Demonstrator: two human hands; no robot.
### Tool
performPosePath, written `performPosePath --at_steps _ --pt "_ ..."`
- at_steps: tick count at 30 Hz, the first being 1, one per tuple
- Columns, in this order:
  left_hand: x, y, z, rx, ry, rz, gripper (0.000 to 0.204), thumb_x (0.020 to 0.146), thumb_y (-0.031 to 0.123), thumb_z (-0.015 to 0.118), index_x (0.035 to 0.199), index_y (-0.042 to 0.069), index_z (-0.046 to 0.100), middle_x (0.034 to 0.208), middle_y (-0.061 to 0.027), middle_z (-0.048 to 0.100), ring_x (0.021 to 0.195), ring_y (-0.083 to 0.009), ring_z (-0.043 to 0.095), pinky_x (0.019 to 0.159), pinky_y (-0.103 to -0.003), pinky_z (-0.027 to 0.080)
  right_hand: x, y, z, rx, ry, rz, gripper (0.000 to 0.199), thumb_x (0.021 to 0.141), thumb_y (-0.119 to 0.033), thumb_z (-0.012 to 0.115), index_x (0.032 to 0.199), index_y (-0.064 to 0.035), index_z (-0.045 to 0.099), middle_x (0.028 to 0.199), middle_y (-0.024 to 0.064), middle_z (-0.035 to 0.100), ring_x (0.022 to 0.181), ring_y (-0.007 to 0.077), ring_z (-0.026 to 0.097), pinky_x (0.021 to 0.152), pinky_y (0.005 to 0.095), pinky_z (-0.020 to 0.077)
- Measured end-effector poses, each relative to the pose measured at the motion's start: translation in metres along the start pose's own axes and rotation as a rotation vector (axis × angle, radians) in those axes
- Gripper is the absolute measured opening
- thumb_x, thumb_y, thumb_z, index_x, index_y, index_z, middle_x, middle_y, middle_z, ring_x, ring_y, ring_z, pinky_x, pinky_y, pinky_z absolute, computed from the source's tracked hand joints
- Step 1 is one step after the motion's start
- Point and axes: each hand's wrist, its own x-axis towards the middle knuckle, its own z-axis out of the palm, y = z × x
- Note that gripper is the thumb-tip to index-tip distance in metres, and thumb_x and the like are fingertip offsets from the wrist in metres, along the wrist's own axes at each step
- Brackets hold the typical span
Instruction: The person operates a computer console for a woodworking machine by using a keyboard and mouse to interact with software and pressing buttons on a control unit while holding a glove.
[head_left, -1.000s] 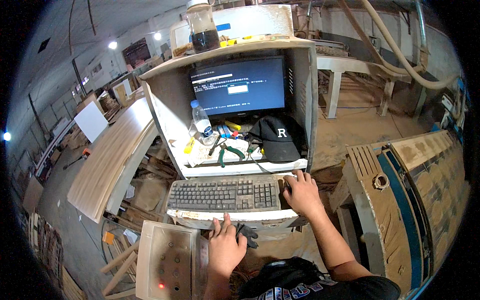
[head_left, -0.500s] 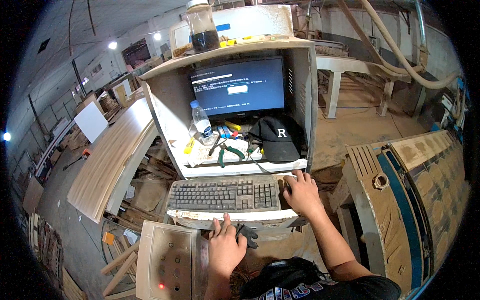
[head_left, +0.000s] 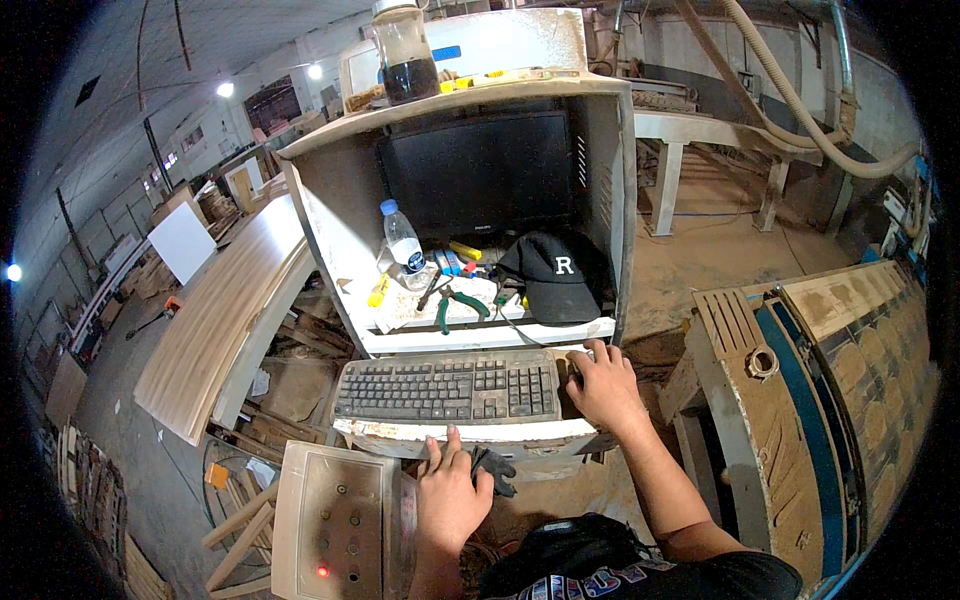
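Note:
A dusty black keyboard [head_left: 447, 390] lies on the pull-out shelf of a cabinet. At its right end my right hand [head_left: 604, 388] is curled over a dark computer mouse [head_left: 573, 384], mostly hidden under the palm and fingers. My left hand [head_left: 452, 492] rests with fingertips on the worn white front edge [head_left: 440, 431] of the shelf, its fingers extended and holding nothing. A dark glove or cloth [head_left: 495, 472] hangs just beside it. Behind the keyboard, the monitor [head_left: 478, 170] inside the cabinet is black.
Inside the cabinet are a water bottle [head_left: 402, 238], green-handled pliers [head_left: 460, 305] and a black cap [head_left: 556, 278]. A jar of dark liquid [head_left: 406, 55] stands on top. A control box [head_left: 335, 520] with a red light is at lower left, stacked boards [head_left: 225, 310] beyond, a dusty machine [head_left: 765, 440] at right.
The monitor has gone from a blue screen with text and a small pop-up box to black. Both hands have stayed in place.

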Motion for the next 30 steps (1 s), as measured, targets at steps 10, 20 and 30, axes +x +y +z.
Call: performPosePath --at_steps 10,20,30 --pt "-0.0002 -0.0012 0.0009 -0.022 0.0 -0.005 0.051 0.096 0.023 0.064 0.129 -0.015 0.064 0.161 -0.0304 0.051 0.149 -0.0581 0.045 0.12 -0.06 0.043 -0.0003 0.0008 0.0009 -0.009 -0.006 0.001 0.05 0.096 -0.032 0.074 0.142 -0.0156 0.065 0.149 0.0204 0.056 0.136 0.0435 0.054 0.114 0.0569 0.0463" --pt "-0.0003 -0.0004 0.0022 -0.023 0.012 -0.003 0.055 0.095 0.023 0.063 0.134 -0.015 0.063 0.16 -0.0315 0.053 0.147 -0.059 0.046 0.12 -0.06 0.043 0.0003 0.0048 0.0056 0.001 0.003 -0.01 0.05 0.095 -0.03 0.075 0.142 -0.0146 0.065 0.15 0.0226 0.055 0.136 0.046 0.054 0.113 0.0581 0.0474" --pt "-0.0002 -0.0017 0.0021 -0.006 0.001 0.001 0.057 0.095 0.023 0.063 0.137 -0.015 0.061 0.16 -0.0319 0.052 0.147 -0.0585 0.047 0.121 -0.058 0.043 0.0 0.0032 0.0052 0.016 0.026 -0.014 0.048 0.095 -0.029 0.075 0.139 -0.0141 0.066 0.148 0.0205 0.057 0.134 0.0445 0.055 0.111 0.0578 0.0486"
